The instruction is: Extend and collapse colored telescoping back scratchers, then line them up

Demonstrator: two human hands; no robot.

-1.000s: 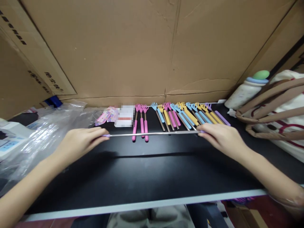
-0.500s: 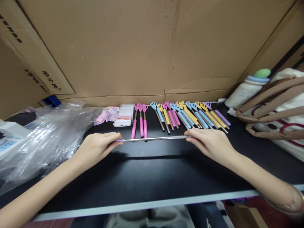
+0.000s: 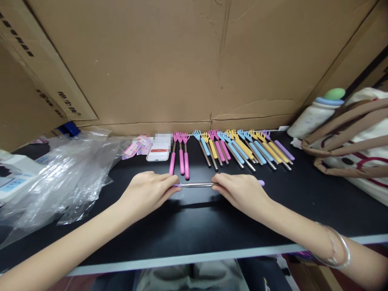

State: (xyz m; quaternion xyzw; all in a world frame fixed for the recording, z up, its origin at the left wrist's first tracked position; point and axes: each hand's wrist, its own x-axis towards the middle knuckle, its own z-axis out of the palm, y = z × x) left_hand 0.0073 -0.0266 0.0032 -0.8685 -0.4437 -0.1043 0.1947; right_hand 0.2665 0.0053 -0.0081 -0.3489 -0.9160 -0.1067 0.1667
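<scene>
Between my hands, a purple telescopic back scratcher [image 3: 197, 185] lies level above the table, its metal rod showing in the gap. My left hand [image 3: 150, 188] is closed around the purple head end, which is mostly hidden by the fingers. Closed on the other end is my right hand [image 3: 242, 192], with the tip of the purple handle [image 3: 261, 183] sticking out behind it. Three pink back scratchers [image 3: 181, 157] lie just beyond my left hand. Farther right is a row of several blue, yellow, pink and purple back scratchers [image 3: 239, 149], heads toward the cardboard.
Clear plastic bags [image 3: 69, 173] are heaped at the left beside a white device [image 3: 15, 178]. Pink cards [image 3: 136, 146] and a phone [image 3: 158, 155] lie at the back. A white bottle [image 3: 313, 119] and a fabric bag [image 3: 357, 141] stand right. Cardboard [image 3: 151, 64] walls the rear.
The hands have come closer together, and the visible rod between them is much shorter. My right hand has shifted left, so the purple handle end now shows behind it.
</scene>
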